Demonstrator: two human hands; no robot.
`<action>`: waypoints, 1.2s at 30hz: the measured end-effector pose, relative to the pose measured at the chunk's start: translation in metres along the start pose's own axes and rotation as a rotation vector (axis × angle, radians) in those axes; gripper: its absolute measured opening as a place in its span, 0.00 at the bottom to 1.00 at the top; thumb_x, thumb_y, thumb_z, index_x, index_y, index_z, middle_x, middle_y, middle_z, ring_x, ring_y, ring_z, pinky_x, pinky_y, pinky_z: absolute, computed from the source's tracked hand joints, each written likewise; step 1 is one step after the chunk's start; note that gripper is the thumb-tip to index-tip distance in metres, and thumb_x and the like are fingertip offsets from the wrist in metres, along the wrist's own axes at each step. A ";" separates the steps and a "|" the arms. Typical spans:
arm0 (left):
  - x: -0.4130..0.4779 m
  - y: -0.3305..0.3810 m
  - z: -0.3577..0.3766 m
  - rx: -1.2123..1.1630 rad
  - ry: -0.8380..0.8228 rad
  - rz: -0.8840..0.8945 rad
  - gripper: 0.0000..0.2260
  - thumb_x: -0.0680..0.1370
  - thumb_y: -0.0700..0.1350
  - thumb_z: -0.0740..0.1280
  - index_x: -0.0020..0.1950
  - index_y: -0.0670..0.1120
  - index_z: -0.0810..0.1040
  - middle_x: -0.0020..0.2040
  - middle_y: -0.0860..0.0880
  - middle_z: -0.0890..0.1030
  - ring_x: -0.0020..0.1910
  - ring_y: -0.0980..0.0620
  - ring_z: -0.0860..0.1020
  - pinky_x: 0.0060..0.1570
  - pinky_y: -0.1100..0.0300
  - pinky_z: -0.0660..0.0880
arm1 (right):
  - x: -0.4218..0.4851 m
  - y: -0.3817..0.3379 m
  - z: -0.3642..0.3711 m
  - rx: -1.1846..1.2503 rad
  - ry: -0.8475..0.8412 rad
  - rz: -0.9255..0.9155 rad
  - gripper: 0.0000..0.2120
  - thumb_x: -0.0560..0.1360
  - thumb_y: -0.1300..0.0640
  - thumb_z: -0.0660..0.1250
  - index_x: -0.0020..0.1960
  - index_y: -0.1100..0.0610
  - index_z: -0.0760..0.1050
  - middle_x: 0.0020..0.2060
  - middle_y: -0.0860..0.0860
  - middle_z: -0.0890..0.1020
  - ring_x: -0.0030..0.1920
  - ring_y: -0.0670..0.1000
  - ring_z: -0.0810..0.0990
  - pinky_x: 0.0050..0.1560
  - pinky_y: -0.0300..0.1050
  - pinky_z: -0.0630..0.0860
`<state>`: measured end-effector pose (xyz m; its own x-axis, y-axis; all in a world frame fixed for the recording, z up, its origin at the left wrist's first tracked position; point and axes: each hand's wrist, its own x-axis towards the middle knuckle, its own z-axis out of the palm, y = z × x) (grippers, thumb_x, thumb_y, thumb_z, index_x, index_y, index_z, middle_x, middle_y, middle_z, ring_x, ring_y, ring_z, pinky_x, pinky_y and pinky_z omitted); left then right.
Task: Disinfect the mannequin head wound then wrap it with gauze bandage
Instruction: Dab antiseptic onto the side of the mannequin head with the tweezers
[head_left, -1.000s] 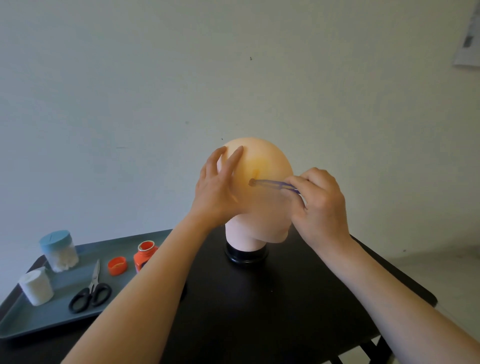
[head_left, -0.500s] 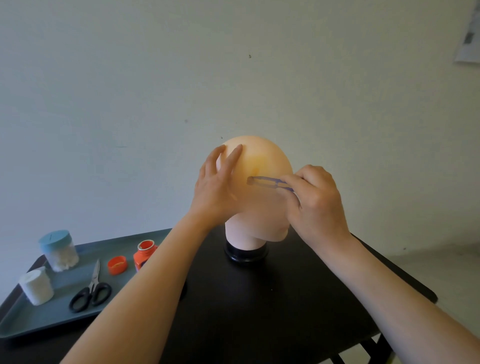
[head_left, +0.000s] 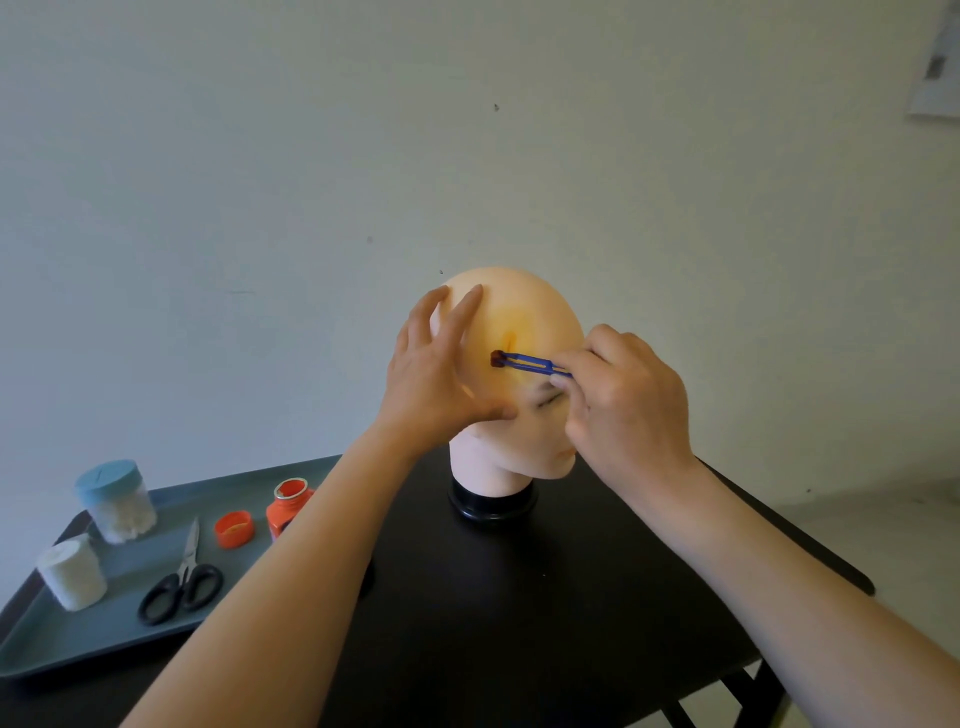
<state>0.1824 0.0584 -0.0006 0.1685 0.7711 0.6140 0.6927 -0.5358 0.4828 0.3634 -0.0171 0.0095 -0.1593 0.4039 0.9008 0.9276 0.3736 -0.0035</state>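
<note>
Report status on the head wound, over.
Left hand steadies head. Right hand pinches tweezers, dark swab at wound. Nothing in the way.

Left hand (head_left: 439, 387): fingers spread and extended upward, palm flat against the side of the mannequin head (head_left: 535, 306); holds nothing.
Left forearm: bare, rising from the bottom-left edge of the view toward centre.
Right hand (head_left: 628, 402): thumb and fingers pinched onto the rear end of the blue tweezers (head_left: 532, 362), knuckles up.
Right forearm: bare, rising from the bottom-right corner of the view.
Spacing: hands apart, one on each side of the head.
</note>
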 end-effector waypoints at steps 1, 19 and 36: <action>0.000 0.000 0.000 -0.002 -0.001 0.002 0.56 0.55 0.58 0.81 0.75 0.65 0.52 0.76 0.58 0.49 0.74 0.48 0.54 0.68 0.44 0.65 | 0.000 0.000 0.000 -0.004 0.009 0.004 0.04 0.70 0.63 0.67 0.38 0.60 0.80 0.33 0.55 0.75 0.32 0.58 0.73 0.23 0.47 0.69; 0.001 0.001 0.002 -0.054 -0.027 -0.018 0.57 0.51 0.65 0.76 0.74 0.67 0.49 0.78 0.60 0.46 0.77 0.52 0.49 0.71 0.41 0.59 | 0.013 0.016 0.009 0.176 0.117 0.132 0.05 0.70 0.68 0.68 0.43 0.61 0.81 0.36 0.54 0.77 0.38 0.57 0.75 0.31 0.49 0.72; 0.000 0.000 0.002 -0.061 -0.017 -0.012 0.56 0.49 0.68 0.73 0.73 0.70 0.49 0.77 0.61 0.46 0.77 0.52 0.50 0.70 0.41 0.61 | -0.002 0.010 0.016 0.178 0.069 0.045 0.04 0.72 0.66 0.67 0.43 0.62 0.81 0.36 0.55 0.77 0.38 0.58 0.76 0.31 0.51 0.74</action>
<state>0.1837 0.0589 -0.0016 0.1723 0.7832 0.5974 0.6510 -0.5457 0.5277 0.3675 -0.0013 0.0007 -0.0900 0.3678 0.9256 0.8577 0.5010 -0.1156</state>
